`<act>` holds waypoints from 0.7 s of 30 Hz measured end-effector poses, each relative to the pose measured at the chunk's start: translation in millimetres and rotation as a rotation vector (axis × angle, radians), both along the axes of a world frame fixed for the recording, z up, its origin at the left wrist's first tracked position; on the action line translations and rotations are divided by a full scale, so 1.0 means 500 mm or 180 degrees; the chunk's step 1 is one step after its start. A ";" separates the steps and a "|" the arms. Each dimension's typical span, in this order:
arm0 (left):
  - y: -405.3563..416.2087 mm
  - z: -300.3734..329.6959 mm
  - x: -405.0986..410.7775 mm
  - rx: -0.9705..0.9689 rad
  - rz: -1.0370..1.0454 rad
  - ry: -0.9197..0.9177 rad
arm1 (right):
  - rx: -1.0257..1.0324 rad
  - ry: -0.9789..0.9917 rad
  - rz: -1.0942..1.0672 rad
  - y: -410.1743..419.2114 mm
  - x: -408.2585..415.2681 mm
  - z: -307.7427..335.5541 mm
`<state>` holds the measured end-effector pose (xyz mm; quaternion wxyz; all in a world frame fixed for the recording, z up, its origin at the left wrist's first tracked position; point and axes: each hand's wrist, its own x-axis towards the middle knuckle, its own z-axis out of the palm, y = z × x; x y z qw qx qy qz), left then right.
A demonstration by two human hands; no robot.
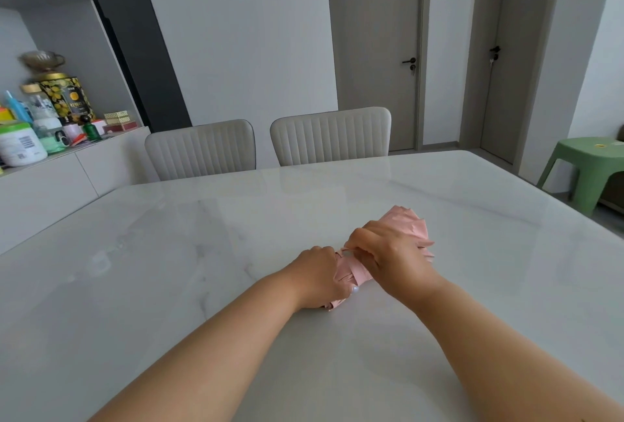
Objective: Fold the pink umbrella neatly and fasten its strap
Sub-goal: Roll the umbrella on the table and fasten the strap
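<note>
A: Head view, lower centre of the frame: the left hand [319, 274] curls round the near end of the folded pink fabric umbrella [407, 224]. Why hold it there?

B: My guess is it pins the bundle down on the glossy white marble-look table [169, 252] so the pleats stay wound. A small pearly bead [355, 289] shows at that end, just beside the thumb.

A: And the right hand [391, 252], just right of it?

B: It wraps over the middle of the umbrella, fingers pinching a narrow pink strap [347, 249] drawn toward the left hand. Likely it is being pulled round to fasten; whether it has caught yet I cannot tell. The loose canopy edge flares out beyond the right hand, toward centre right.

A: The room?

B: Upper left, a white sideboard [67, 165] crowded with jars and bottles. At centre, two pale ribbed chairs [202, 148] behind the table. Then grey doors [378, 50], and at the far right edge a green plastic stool [584, 165].
</note>
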<state>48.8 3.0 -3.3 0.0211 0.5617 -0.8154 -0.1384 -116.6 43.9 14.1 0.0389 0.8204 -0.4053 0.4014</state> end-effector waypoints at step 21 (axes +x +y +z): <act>0.071 -0.019 -0.011 -0.1201 -0.0283 -0.0131 | 0.1763 -0.0173 -0.0301 0.012 -0.027 0.043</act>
